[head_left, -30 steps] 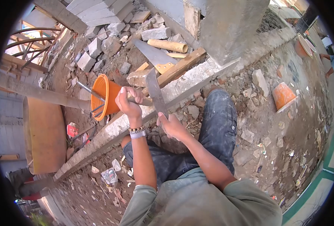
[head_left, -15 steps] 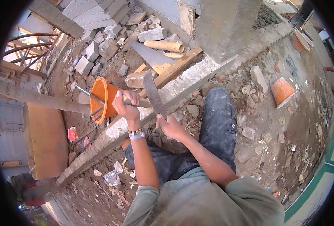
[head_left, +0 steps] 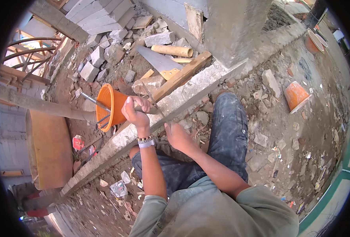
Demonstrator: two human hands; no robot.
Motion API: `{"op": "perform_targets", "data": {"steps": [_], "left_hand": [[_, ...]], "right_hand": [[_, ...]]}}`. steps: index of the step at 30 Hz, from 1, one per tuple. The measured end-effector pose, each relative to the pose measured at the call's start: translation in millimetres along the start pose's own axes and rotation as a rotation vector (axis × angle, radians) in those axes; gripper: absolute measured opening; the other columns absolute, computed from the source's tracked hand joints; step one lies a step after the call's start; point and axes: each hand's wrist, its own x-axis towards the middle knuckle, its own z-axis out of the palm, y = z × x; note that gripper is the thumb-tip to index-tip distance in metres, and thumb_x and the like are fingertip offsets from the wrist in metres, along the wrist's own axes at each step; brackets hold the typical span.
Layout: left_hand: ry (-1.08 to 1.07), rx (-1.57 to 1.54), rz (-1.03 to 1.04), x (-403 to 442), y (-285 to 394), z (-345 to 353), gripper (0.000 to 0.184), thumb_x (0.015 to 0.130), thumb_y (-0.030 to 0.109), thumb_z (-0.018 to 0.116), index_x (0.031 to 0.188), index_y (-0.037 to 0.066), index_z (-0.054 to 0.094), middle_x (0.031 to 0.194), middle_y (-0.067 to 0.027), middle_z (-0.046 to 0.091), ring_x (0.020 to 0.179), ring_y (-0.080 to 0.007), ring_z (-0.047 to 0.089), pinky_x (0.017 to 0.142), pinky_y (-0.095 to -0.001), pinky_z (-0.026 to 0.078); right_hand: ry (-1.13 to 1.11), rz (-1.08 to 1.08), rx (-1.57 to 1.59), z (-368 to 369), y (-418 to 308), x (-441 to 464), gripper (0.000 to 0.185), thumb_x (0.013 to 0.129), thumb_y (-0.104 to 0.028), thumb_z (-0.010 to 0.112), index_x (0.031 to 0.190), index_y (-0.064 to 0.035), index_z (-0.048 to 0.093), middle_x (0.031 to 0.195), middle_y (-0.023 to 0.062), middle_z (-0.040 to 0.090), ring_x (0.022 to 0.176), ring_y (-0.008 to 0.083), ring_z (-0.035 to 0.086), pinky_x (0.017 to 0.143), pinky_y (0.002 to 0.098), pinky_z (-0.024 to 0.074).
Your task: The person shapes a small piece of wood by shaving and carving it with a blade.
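Observation:
My left hand (head_left: 134, 114), with bracelets at its wrist, is closed round a short pale handle (head_left: 153, 110). The handle's end meets a flat dark metal blade (head_left: 150, 94), seen nearly edge-on. I cannot tell whether the two are one tool. My right hand (head_left: 179, 136) is closed, its thumb and fingers pinching the blade's lower end. Just beyond my left hand, an orange bucket (head_left: 119, 103) leans on its side, with a metal rod (head_left: 90, 98) and dark bars sticking out of its mouth. Under the blade runs a concrete ledge (head_left: 186, 91).
A handsaw (head_left: 155, 60) lies beside a wooden beam (head_left: 188, 71) and a bamboo piece (head_left: 171, 50). Grey rubble (head_left: 98, 57) is heaped behind. An orange-grey bucket (head_left: 295, 94) lies at right, near a concrete column (head_left: 232, 33). A bent board (head_left: 48, 150) stands at left.
The blade has turned from showing its broad face to nearly edge-on. My right hand has rolled with it and dropped slightly. My left hand and the bucket have shifted slightly in view.

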Motion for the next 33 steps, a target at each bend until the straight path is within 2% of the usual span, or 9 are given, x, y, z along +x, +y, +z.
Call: {"op": "perform_targets", "data": {"steps": [4, 5, 8, 14, 18, 21, 24, 30, 33], "left_hand": [[0.006, 0.03, 0.012, -3.5, -2.4, -0.9, 0.039, 0.1, 0.027, 0.039, 0.072, 0.001, 0.046, 0.054, -0.007, 0.043, 0.045, -0.015, 0.04, 0.045, -0.0289, 0.034], [0.006, 0.025, 0.0, -2.0, -2.0, -1.8, 0.039, 0.1, 0.028, 0.039, 0.072, 0.001, 0.046, 0.054, -0.007, 0.043, 0.045, -0.015, 0.04, 0.045, -0.0291, 0.035], [-0.026, 0.068, -0.014, 1.4, -0.8, 3.4, 0.039, 0.101, 0.031, 0.038, 0.072, 0.004, 0.045, 0.055, -0.0058, 0.042, 0.046, -0.0152, 0.039, 0.048, -0.0308, 0.036], [-0.015, 0.03, -0.017, 4.0, -0.2, -5.3, 0.039, 0.101, 0.03, 0.038, 0.074, 0.004, 0.045, 0.056, -0.0053, 0.041, 0.047, -0.0144, 0.038, 0.049, -0.0307, 0.036], [-0.064, 0.06, -0.019, 5.4, 3.0, 1.0, 0.039, 0.1, 0.03, 0.039, 0.073, 0.003, 0.045, 0.055, -0.0053, 0.04, 0.047, -0.0142, 0.038, 0.047, -0.0294, 0.034], [-0.036, 0.045, -0.022, 2.6, -1.1, 0.3, 0.039, 0.1, 0.031, 0.04, 0.072, 0.003, 0.045, 0.055, -0.0056, 0.041, 0.047, -0.0145, 0.039, 0.047, -0.0287, 0.034], [-0.038, 0.075, -0.021, -0.8, 1.7, 4.0, 0.039, 0.1, 0.03, 0.041, 0.072, 0.003, 0.045, 0.055, -0.0057, 0.042, 0.047, -0.0146, 0.039, 0.047, -0.0289, 0.034], [-0.058, 0.087, -0.02, 1.9, 0.4, 6.1, 0.039, 0.1, 0.03, 0.039, 0.072, 0.003, 0.045, 0.056, -0.0064, 0.043, 0.048, -0.0146, 0.039, 0.047, -0.0292, 0.035], [-0.084, 0.121, -0.01, -2.8, 2.3, 7.0, 0.039, 0.1, 0.03, 0.039, 0.072, 0.003, 0.045, 0.056, -0.0064, 0.042, 0.048, -0.0147, 0.039, 0.048, -0.0295, 0.035]], "right_hand": [[-0.36, 0.282, 0.284, -40.6, -12.5, 13.0, 0.044, 0.102, -0.034, 0.049, 0.087, 0.0059, 0.06, 0.055, 0.0119, 0.053, 0.047, 0.0262, 0.054, 0.049, 0.0399, 0.045], [-0.522, 0.569, 0.641, -51.2, -14.2, 17.2, 0.05, 0.104, -0.042, 0.045, 0.091, 0.0034, 0.061, 0.052, 0.0015, 0.043, 0.041, 0.0145, 0.045, 0.04, 0.0326, 0.0366], [-0.509, 0.609, 0.77, -61.4, -22.3, 16.4, 0.055, 0.105, -0.048, 0.039, 0.093, 0.0013, 0.061, 0.054, -0.0043, 0.036, 0.04, 0.007, 0.036, 0.035, 0.0281, 0.0278], [-0.048, 0.033, 0.582, -80.4, -82.4, 10.7, 0.06, 0.107, -0.048, 0.031, 0.09, 0.0016, 0.061, 0.057, 0.0025, 0.042, 0.05, 0.0131, 0.046, 0.049, 0.0332, 0.0382], [0.187, -0.106, 0.334, -54.6, -69.2, 8.2, 0.053, 0.107, -0.041, 0.035, 0.092, 0.0026, 0.062, 0.06, 0.0096, 0.053, 0.057, 0.0211, 0.054, 0.059, 0.0367, 0.0442], [-0.132, 0.155, -0.177, -24.8, -25.3, 1.1, 0.05, 0.106, -0.036, 0.038, 0.089, 0.0046, 0.062, 0.067, 0.0173, 0.06, 0.063, 0.029, 0.06, 0.062, 0.0428, 0.0453], [-0.128, 0.139, -0.063, -16.2, -8.8, 4.3, 0.049, 0.105, -0.034, 0.042, 0.086, 0.0056, 0.064, 0.069, 0.0253, 0.062, 0.061, 0.0365, 0.059, 0.064, 0.0466, 0.047], [-0.349, 0.369, 0.36, -45.2, -18.6, 14.5, 0.062, 0.105, -0.047, 0.036, 0.084, 0.0034, 0.066, 0.051, 0.0052, 0.048, 0.044, 0.0211, 0.052, 0.047, 0.0379, 0.0436], [-0.27, 0.318, 0.288, -50.7, -32.3, 11.2, 0.061, 0.105, -0.044, 0.036, 0.077, 0.0021, 0.064, 0.051, 0.0091, 0.048, 0.049, 0.0235, 0.052, 0.054, 0.0405, 0.0434]]}}
